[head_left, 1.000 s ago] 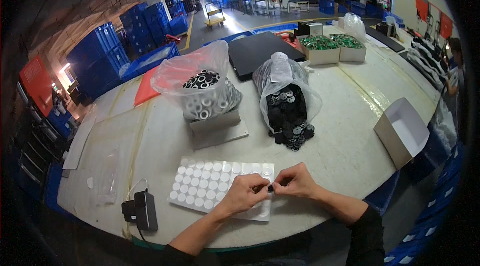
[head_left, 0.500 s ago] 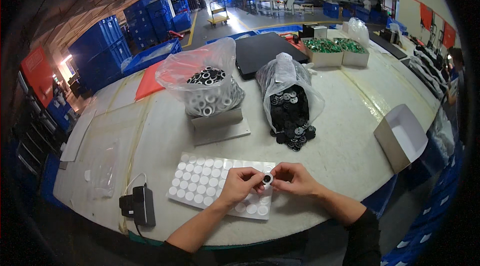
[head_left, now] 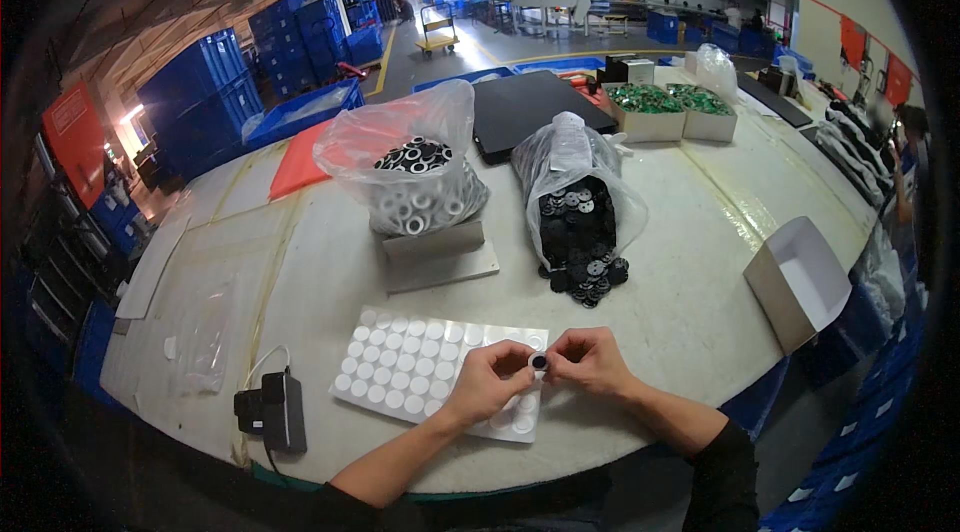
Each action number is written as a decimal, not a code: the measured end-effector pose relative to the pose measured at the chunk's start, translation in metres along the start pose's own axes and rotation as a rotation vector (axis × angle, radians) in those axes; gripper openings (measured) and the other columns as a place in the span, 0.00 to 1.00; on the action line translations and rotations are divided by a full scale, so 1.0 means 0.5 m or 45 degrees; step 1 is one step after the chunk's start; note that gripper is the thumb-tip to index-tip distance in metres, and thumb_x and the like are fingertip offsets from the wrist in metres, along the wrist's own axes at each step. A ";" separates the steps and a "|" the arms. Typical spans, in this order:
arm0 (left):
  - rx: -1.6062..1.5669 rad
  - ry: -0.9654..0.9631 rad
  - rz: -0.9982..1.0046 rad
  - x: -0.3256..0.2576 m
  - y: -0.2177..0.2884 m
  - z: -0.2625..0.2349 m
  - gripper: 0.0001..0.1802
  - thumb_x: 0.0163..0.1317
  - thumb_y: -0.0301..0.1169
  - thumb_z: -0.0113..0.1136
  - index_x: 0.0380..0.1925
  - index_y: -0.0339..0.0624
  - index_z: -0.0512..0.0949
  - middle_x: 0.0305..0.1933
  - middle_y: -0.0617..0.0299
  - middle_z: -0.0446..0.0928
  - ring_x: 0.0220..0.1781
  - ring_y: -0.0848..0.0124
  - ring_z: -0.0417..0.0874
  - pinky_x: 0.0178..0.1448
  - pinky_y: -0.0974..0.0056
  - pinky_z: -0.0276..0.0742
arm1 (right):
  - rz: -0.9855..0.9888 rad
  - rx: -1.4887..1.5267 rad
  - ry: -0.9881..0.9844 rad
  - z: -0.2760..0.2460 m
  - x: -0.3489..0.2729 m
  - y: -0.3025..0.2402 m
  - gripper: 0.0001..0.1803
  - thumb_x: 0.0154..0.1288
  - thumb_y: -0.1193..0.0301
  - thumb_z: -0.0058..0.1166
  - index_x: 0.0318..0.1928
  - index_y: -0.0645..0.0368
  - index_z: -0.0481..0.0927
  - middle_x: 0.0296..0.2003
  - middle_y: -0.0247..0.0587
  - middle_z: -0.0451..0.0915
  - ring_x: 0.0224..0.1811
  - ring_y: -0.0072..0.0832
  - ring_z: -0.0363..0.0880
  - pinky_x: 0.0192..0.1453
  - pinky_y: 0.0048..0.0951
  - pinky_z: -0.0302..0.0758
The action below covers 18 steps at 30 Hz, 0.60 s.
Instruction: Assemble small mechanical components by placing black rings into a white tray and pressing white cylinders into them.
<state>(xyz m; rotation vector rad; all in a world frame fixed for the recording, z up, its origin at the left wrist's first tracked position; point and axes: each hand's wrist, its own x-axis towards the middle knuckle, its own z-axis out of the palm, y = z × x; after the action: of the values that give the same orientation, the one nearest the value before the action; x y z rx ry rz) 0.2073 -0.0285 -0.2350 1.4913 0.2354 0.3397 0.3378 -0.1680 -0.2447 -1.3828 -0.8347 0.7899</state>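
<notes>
Between the fingertips of both hands is a small white ring with a black centre (head_left: 538,362). My left hand (head_left: 484,384) pinches its left side, and my right hand (head_left: 592,362) grips the right side. Both hands hover over the right part of a white sheet of round white stickers (head_left: 424,368), hiding some of its rows. Beyond the sheet stands a clear plastic bag of black and white rings (head_left: 417,194), set on a grey block. To its right, another clear bag lies with its mouth toward me, spilling black toothed discs (head_left: 585,257) onto the table.
A black power adapter (head_left: 284,412) with a cable lies left of the sheet. At the right edge stands an open white box (head_left: 800,282). Farther back are a black flat case (head_left: 535,112), boxes of green parts (head_left: 645,100) and a red sheet (head_left: 298,164).
The ring has tilted between my fingers, so its dark centre shows more fully. My left hand has shifted slightly to the right; both hands keep their pinch.
</notes>
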 end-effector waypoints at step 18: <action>0.027 -0.160 -0.192 0.008 0.027 -0.032 0.09 0.58 0.27 0.62 0.37 0.33 0.81 0.31 0.61 0.81 0.30 0.78 0.79 0.37 0.73 0.77 | -0.280 -0.276 0.300 -0.043 0.021 -0.015 0.18 0.66 0.64 0.52 0.22 0.64 0.78 0.15 0.35 0.76 0.18 0.16 0.71 0.22 0.22 0.68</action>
<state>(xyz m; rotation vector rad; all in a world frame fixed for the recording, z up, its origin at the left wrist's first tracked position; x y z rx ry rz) 0.2040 -0.0115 -0.2224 1.4997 0.2496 0.1224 0.3615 -0.1697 -0.2370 -1.5097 -0.8866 0.3667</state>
